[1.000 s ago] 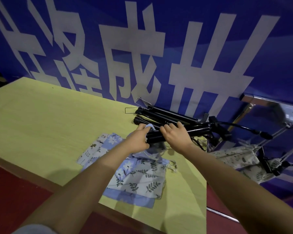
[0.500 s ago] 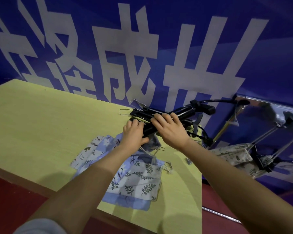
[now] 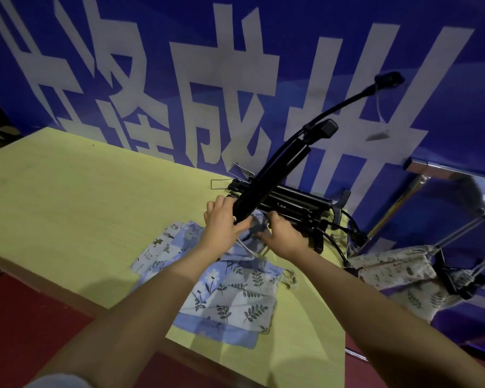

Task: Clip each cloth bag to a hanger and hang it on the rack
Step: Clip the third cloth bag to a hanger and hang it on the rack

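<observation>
My left hand (image 3: 223, 224) grips the lower end of a black clip hanger (image 3: 277, 169), which tilts up to the right with its hook (image 3: 389, 79) high against the banner. My right hand (image 3: 284, 238) is just below it, fingers closed on the bunched top edge of a blue floral cloth bag (image 3: 254, 224). That bag lies on top of a stack of cloth bags (image 3: 230, 292) on the yellow table (image 3: 67, 208). More black hangers (image 3: 297, 203) lie piled behind my hands. On the right, a metal rack (image 3: 448, 175) carries leaf-print bags (image 3: 392, 268) on hangers.
A blue banner with large white characters (image 3: 221, 79) stands directly behind the table. The table's right edge (image 3: 345, 317) runs close to the rack. Red floor (image 3: 25, 326) lies in front of the table and below the rack.
The hanger has swung from lying flat on the pile to pointing steeply up and right. My right hand has left the hanger and dropped onto the bag; my left hand now holds the hanger's lower end.
</observation>
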`<state>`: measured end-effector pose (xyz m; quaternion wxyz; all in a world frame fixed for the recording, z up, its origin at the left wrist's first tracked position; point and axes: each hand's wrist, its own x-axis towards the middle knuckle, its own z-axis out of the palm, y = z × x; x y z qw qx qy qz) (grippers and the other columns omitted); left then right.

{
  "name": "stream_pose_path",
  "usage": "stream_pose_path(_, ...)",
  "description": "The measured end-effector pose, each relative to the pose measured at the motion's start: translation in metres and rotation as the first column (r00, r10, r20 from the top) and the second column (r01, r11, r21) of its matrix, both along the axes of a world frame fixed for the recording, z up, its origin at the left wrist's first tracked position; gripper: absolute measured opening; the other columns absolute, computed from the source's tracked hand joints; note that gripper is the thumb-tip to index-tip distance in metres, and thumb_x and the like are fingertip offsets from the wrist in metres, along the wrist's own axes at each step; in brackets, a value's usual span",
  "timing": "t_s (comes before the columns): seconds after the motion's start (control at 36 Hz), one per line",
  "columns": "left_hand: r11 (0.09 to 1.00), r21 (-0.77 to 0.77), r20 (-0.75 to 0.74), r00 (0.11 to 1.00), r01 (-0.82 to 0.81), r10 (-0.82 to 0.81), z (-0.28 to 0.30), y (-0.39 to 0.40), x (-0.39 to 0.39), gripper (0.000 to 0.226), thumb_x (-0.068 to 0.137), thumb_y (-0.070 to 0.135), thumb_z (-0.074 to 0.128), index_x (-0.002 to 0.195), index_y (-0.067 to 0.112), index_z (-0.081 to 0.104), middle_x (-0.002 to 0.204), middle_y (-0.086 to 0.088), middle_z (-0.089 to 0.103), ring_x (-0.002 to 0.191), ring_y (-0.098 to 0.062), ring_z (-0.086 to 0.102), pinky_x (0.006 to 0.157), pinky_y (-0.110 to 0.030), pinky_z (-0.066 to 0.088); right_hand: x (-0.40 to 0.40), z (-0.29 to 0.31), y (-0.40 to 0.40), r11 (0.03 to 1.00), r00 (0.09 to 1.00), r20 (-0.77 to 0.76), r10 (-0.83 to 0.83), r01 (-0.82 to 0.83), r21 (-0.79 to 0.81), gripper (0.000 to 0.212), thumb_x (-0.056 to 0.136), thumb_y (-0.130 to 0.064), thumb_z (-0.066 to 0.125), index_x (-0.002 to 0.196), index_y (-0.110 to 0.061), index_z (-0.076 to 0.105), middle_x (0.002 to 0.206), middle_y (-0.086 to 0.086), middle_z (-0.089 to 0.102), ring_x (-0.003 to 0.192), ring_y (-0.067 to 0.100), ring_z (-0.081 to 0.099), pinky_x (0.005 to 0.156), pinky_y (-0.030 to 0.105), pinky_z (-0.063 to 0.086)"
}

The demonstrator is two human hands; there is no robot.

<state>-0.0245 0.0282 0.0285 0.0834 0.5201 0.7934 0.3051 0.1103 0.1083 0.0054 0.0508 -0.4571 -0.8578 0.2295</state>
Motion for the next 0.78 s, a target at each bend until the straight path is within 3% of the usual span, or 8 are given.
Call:
stream_pose_path(0.11,0.999,0.021,0.046,0.998,-0.041,0.040,-0.001,-0.003,-0.003,0.043,0.088,0.038,0.060,0.120,0.010,0.052,0.111,-0.010,0.048,0.106,-0.027,0.039,0.089,-0.035,0.036,-0.003,0.002,-0.002,0.997,0.983,-0.182,-0.001,-0.014,-0.080,0.029,0.095,-0.015,0.046,0.124,-0.011,0.043,0.110,0.019,0.062,0.086,0.031,0.060,0.070,0.046,0.051)
stream_pose_path(0.19,0.997,0.017,0.065,0.995,-0.075,0.074,-0.002,-0.004,-0.004,0.043,0.088,0.036,0.060,0.119,0.007,0.051,0.112,-0.011,0.046,0.107,-0.029,0.039,0.089,-0.035,0.035,-0.004,0.012,-0.005,0.995,0.909,-0.418,0.009,-0.050,-0.088,0.039,0.098,-0.008,0.040,0.136,-0.015,0.037,0.126,0.014,0.057,0.102,0.027,0.059,0.081,0.039,0.049)
stream_pose_path(0.28,0.997,-0.017,0.061,0.995,-0.077,0.078,-0.004,-0.005,-0.004,0.041,0.089,0.036,0.059,0.114,0.004,0.050,0.113,-0.012,0.045,0.107,-0.029,0.039,0.087,-0.038,0.037,-0.009,0.024,-0.006,0.999,0.840,-0.541,0.035,-0.045,-0.007,0.041,0.099,-0.004,0.036,0.139,-0.014,0.040,0.134,0.009,0.050,0.121,0.020,0.049,0.095,0.016,0.035)
stream_pose_path(0.39,0.996,-0.028,0.027,0.996,-0.086,0.087,-0.004,-0.004,-0.001,0.042,0.091,0.037,0.057,0.112,0.002,0.047,0.115,-0.013,0.043,0.108,-0.030,0.038,0.084,-0.038,0.037,-0.017,0.041,-0.006,0.996,0.797,-0.599,-0.084,0.053,-0.070,0.040,0.097,-0.002,0.037,0.136,-0.006,0.044,0.130,0.010,0.046,0.115,0.013,0.045,0.090,0.007,0.027)
stream_pose_path(0.5,0.997,-0.016,0.008,0.997,-0.079,0.079,-0.003,-0.001,0.000,0.040,0.091,0.033,0.058,0.114,0.003,0.045,0.118,-0.013,0.042,0.111,-0.030,0.038,0.086,-0.039,0.038,-0.020,0.049,-0.006,0.979,0.718,-0.673,-0.177,0.058,-0.195,0.042,0.095,-0.015,0.050,0.136,-0.010,0.044,0.136,0.008,0.046,0.125,0.018,0.045,0.099,0.022,0.033)
stream_pose_path(0.64,0.998,-0.014,-0.029,0.998,-0.065,0.064,0.001,0.001,0.000,0.046,0.090,0.039,0.057,0.120,0.007,0.043,0.122,-0.010,0.041,0.114,-0.029,0.036,0.090,-0.037,0.035,-0.026,0.057,-0.003,0.978,0.636,-0.743,-0.210,0.126,-0.168,0.042,0.085,-0.046,0.064,0.116,-0.018,0.056,0.116,0.002,0.061,0.110,0.014,0.057,0.099,0.038,0.046)
stream_pose_path(0.78,0.998,-0.051,-0.023,0.999,0.045,-0.046,0.007,-0.001,-0.008,0.056,0.089,0.042,0.058,0.134,0.017,0.038,0.131,-0.003,0.036,0.119,-0.026,0.036,0.096,-0.042,0.038,-0.024,0.056,0.003,0.979,0.664,-0.722,-0.194,0.174,-0.103,0.036,0.086,-0.044,0.064,0.112,-0.020,0.058,0.114,0.002,0.060,0.108,0.015,0.056,0.096,0.034,0.046)
